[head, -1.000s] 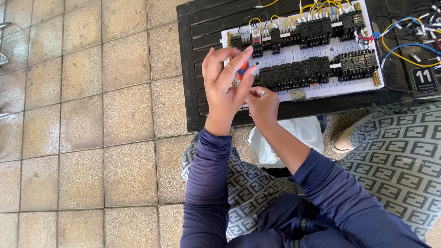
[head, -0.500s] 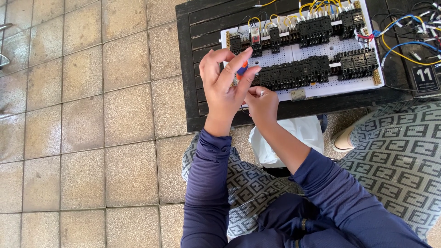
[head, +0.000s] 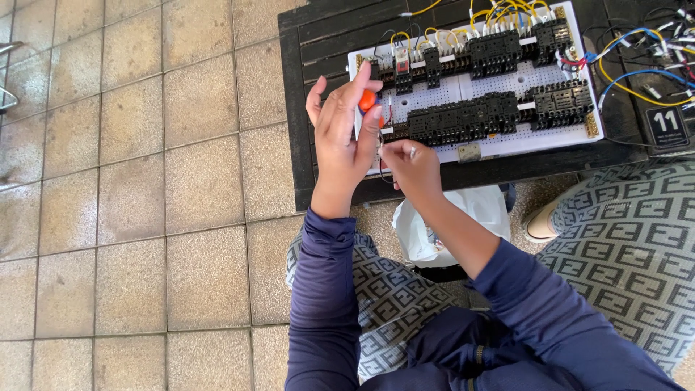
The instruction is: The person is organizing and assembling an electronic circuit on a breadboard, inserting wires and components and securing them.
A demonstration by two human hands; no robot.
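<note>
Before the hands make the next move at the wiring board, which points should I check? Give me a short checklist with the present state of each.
1. Left hand grips the orange-handled tool: ok, fingers wrap it.
2. Right hand pinches a thin wire end: ok.
3. Tool tip seated on a terminal: cannot tell, the left hand hides it.
4. White perforated board lies flat on the black slatted table: ok.
5. Loose blue and yellow wires keep apart from both hands: ok, they lie at the board's far right.

orange-handled tool (head: 368, 99) | upright | over white panel's (head: 463, 87) left end
</note>
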